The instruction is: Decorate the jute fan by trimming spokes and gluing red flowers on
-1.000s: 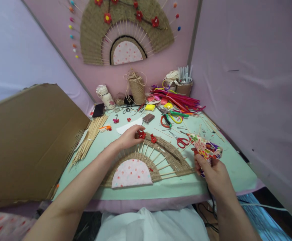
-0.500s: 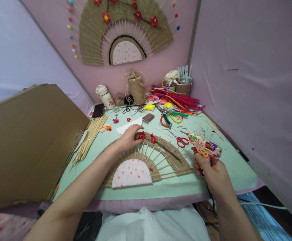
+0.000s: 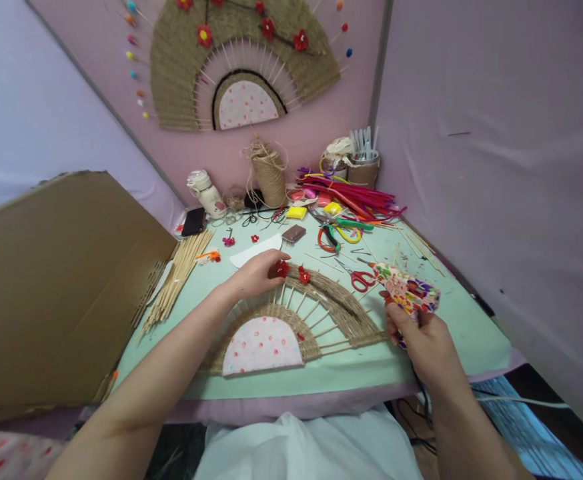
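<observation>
A half-made fan of jute twine and wooden sticks (image 3: pixel 321 313) lies flat on the pale green table (image 3: pixel 451 327), with a pink dotted half-disc at its base. My left hand (image 3: pixel 256 273) rests on the fan's upper rim, fingertips pinched on a small red flower (image 3: pixel 281 269). A second red flower (image 3: pixel 303 275) sits on the rim just to its right. My right hand (image 3: pixel 421 337) grips a glue gun covered in flowery paper (image 3: pixel 405 288), its nozzle pointing left above the table, to the right of the fan.
A large cardboard sheet (image 3: pixel 56 280) leans at the left beside a bundle of wooden skewers (image 3: pixel 179 273). Red scissors (image 3: pixel 359 277), pliers, pipe cleaners (image 3: pixel 351 197), a twine spool (image 3: pixel 269 175) and a glue bottle crowd the back. A finished fan (image 3: pixel 241 60) hangs on the wall.
Almost nothing has moved. My left hand stays on the red flower and my right hand keeps the glue gun; the view has shifted slightly.
</observation>
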Tool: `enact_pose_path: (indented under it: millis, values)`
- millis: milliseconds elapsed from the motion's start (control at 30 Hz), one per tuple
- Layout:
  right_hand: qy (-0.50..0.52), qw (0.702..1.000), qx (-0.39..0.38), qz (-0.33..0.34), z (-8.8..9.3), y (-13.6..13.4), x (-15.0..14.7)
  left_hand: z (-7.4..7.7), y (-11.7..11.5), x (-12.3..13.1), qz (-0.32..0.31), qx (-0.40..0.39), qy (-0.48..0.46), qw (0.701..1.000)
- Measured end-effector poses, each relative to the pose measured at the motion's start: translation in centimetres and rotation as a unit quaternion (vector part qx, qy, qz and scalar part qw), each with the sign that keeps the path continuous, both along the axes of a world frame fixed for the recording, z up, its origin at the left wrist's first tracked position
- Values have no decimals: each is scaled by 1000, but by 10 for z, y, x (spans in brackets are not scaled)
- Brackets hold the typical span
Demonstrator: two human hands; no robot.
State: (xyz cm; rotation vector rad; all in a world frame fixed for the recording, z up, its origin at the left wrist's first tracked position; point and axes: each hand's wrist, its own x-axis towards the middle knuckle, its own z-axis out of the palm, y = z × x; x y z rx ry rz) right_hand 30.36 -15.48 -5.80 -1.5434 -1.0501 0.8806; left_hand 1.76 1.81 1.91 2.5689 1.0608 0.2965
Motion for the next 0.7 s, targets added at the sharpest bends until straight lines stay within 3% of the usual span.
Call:
enact_pose_path:
  millis: [267,500,700]
  values:
    - [-5,1000,-4,5,4,1,-1,-2,-6,5,43,22,29,998]
    - [-33,999,-3,11,14,2,-3,-7,-3,1,67,-22,-13,997]
    - [-31,999,8,12,11,2,-3,-3,-1,3,64,-29,0,998]
